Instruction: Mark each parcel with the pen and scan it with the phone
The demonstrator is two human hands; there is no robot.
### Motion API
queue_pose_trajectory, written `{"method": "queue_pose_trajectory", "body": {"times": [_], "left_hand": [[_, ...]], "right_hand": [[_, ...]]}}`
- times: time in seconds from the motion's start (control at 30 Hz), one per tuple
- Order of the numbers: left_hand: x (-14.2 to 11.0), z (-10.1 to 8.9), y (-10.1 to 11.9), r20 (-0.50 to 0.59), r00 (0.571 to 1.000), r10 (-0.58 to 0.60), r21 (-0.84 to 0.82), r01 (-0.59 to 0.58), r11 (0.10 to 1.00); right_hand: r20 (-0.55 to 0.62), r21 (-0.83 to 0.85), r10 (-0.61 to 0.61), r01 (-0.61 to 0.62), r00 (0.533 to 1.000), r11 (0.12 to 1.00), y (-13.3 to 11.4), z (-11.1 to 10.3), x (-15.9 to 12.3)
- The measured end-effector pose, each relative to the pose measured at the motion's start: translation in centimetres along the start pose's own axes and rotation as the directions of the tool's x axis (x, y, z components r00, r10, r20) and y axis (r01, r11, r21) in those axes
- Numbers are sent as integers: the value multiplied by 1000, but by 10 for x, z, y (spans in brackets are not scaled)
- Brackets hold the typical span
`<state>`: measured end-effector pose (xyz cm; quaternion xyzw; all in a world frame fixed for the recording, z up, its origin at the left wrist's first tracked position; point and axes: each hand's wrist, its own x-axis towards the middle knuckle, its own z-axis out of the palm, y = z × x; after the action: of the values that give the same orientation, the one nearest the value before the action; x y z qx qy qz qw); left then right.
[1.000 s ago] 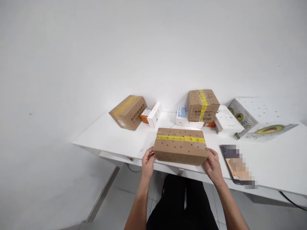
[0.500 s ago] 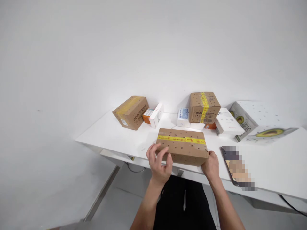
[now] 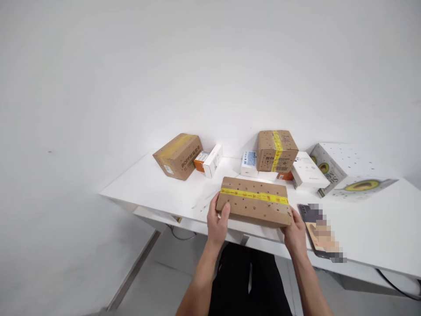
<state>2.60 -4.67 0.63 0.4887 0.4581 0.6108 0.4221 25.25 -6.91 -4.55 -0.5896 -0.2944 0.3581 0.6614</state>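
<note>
A long brown cardboard box (image 3: 253,210) with yellow printed tape along its top is between my two hands at the table's front edge. My left hand (image 3: 218,221) grips its left end, the thumb on the near upper side. At the right end, my right hand (image 3: 295,230) is closed around the near corner; some of its fingers are hidden by the box. Small dark marks dot the cardboard. Whether the underside touches the table cannot be made out.
Along the wall on the white table (image 3: 141,188) stand a BOPP carton (image 3: 179,156), a small white box (image 3: 213,161), a yellow-taped carton (image 3: 276,149) among smaller boxes, a flat white box (image 3: 309,171) and an avocado-printed box (image 3: 348,162). A phone (image 3: 315,232) lies at the right.
My left hand has gone from loosely spread fingers near the box to a grip on its left end. The box has shifted slightly right and its top has tipped more towards me.
</note>
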Motion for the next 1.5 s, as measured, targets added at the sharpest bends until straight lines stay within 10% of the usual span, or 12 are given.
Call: {"method": "queue_pose_trajectory", "body": {"times": [0.33, 0.57, 0.73, 0.87, 1.27, 1.5], "left_hand": [[-21, -13, -54, -127, 986, 113, -60, -121, 991], [-23, -15, -41, -87, 958, 272, 97, -264, 960], [-21, 0, -4, 116, 726, 678, 448, -647, 616], [-22, 30, 20, 306, 613, 728, 406, -776, 482], [-26, 62, -4, 454, 632, 628, 549, -753, 363], [-25, 62, -7, 452, 623, 639, 552, -758, 348]], "right_hand": [[-45, 38, -74, 76, 996, 996, -3, 8, 11], [-111, 224, -92, 115, 989, 968, -21, 1, -7], [61, 383, -113, 82, 992, 920, -74, -2, -14], [337, 413, -202, 48, 920, 909, -98, 6, -14], [108, -131, -262, 275, 959, 952, -74, 49, -11], [224, -478, -395, 454, 891, 752, -76, 46, -15]]}}
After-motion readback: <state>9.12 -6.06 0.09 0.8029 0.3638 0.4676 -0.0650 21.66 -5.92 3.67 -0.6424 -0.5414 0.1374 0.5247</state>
